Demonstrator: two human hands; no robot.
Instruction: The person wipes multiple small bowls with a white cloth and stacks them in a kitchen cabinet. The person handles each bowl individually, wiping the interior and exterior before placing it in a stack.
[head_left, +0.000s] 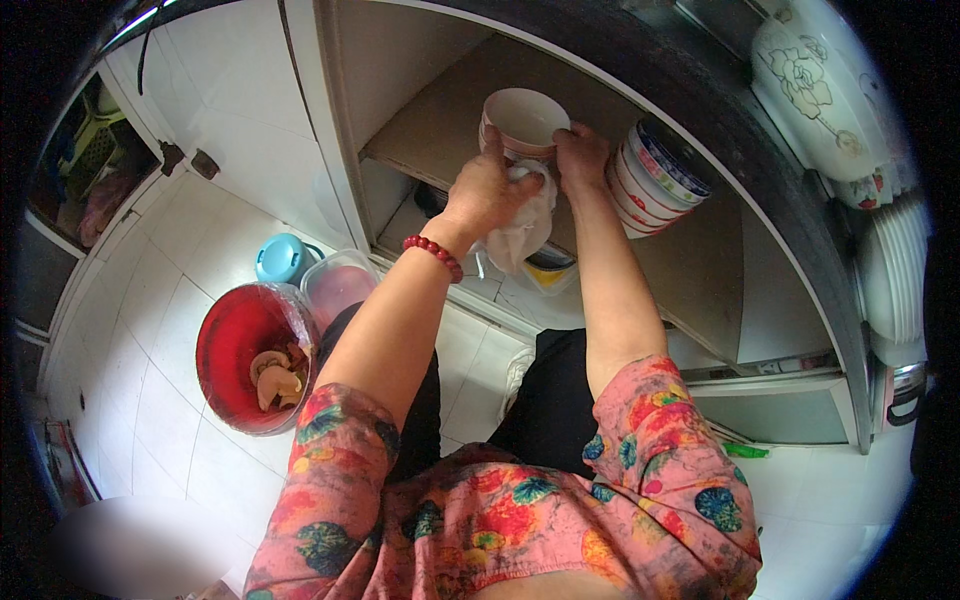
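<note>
My left hand (487, 187) grips the near left side of white bowls (529, 120), which look stacked, with its thumb up along the wall. The same hand has a crumpled whitish cloth (525, 225) bunched in its fingers, hanging below. At the right rim of these bowls, my right hand (583, 154) holds on with its fingers. The bowls are upright, over a brown cabinet shelf (427, 120); whether they touch it I cannot tell. Close to my right wrist stands a tilted stack of bowls (652, 184), some white with red marks, the top one blue-patterned.
A red bin (232, 337) lined with clear plastic holds food scraps. Beside it are a blue-lidded container (283, 259) and a clear plastic box (341, 281). The dark counter edge (720, 135) curves above the shelf. White dishes (892, 277) and a flower-patterned bowl (814, 97) stand at right.
</note>
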